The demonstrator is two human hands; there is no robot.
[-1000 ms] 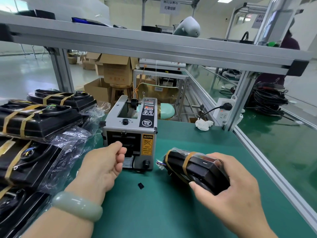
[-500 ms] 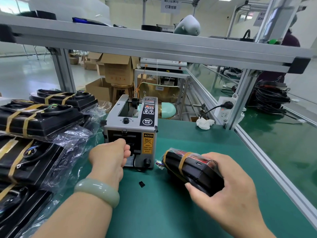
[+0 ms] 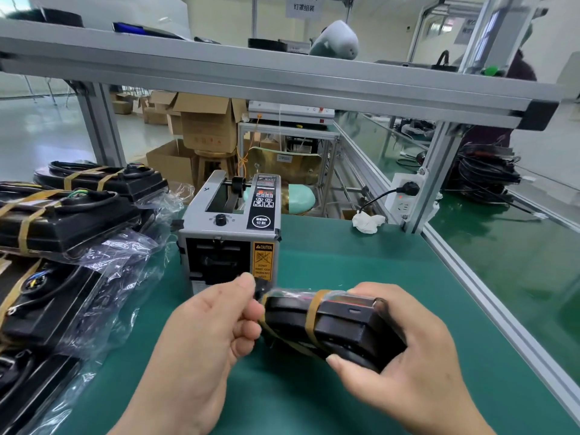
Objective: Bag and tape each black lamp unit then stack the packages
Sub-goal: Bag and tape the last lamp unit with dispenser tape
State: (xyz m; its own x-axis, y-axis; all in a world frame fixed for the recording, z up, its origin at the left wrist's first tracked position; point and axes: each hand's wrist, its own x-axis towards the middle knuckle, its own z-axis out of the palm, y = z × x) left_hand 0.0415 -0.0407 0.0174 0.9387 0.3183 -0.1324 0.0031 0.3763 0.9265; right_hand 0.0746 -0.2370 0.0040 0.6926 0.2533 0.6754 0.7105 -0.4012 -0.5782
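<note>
The right hand point(image 3: 408, 350) grips a black lamp unit point(image 3: 339, 324) in a clear bag with brown tape bands, over the green desk point(image 3: 345, 262) near the grey tape machine point(image 3: 229, 233), while the left hand point(image 3: 201, 340) pinches its left end.

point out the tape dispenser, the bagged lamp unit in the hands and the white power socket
tape dispenser point(image 3: 220, 219): head view, on its top knob
bagged lamp unit point(image 3: 345, 324): head view, on its black side
white power socket point(image 3: 403, 208): head view, on its lower face
</note>
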